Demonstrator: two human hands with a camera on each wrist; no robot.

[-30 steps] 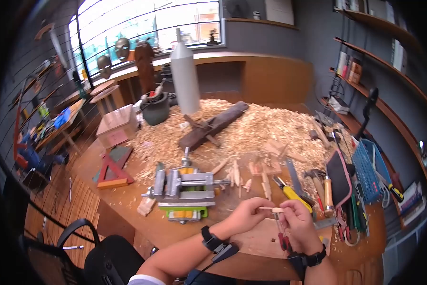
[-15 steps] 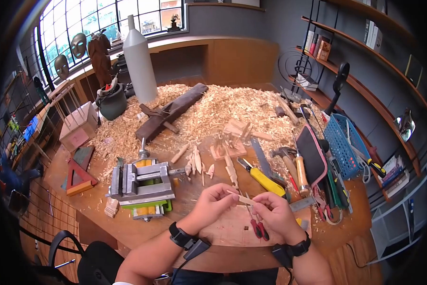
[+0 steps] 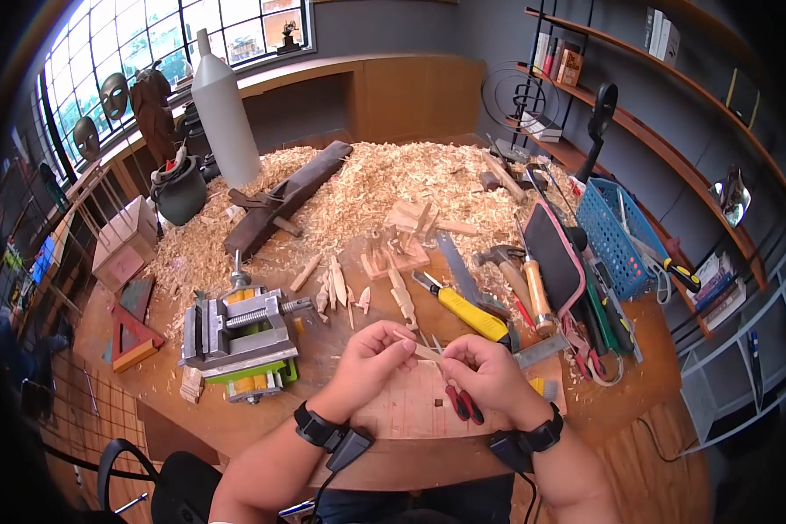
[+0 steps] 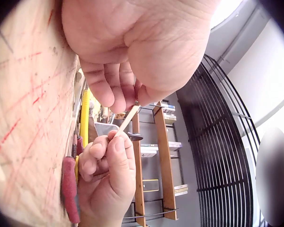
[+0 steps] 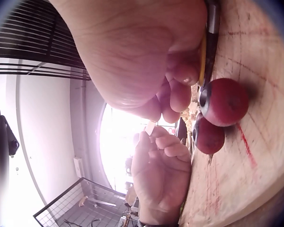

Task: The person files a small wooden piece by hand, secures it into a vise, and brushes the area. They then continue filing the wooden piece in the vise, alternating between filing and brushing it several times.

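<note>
A small pale wood piece (image 3: 428, 353) spans the gap between the two hands, above a wooden board (image 3: 401, 406) at the table's near edge. The left hand (image 3: 367, 365) pinches one end between thumb and fingertips, and the right hand (image 3: 489, 374) pinches the other. In the left wrist view the stick (image 4: 127, 120) runs slantwise from one hand to the other. A bit of the piece (image 5: 150, 127) shows between the fingertips in the right wrist view. Two red-handled tools (image 3: 464, 405) lie on the board beside the right hand.
A metal vise (image 3: 240, 336) stands at the left. Several carved pieces (image 3: 336, 284), a yellow cutter (image 3: 471, 314), a hammer (image 3: 506, 262) and a blue basket (image 3: 620, 240) lie beyond the hands. Wood shavings (image 3: 401, 183) and a plane (image 3: 288, 201) fill the back.
The head view has swung so the bench appears farther left and higher. Both hands have kept hold of the wood piece, which has tilted from nearly level to sloping down toward the right hand.
</note>
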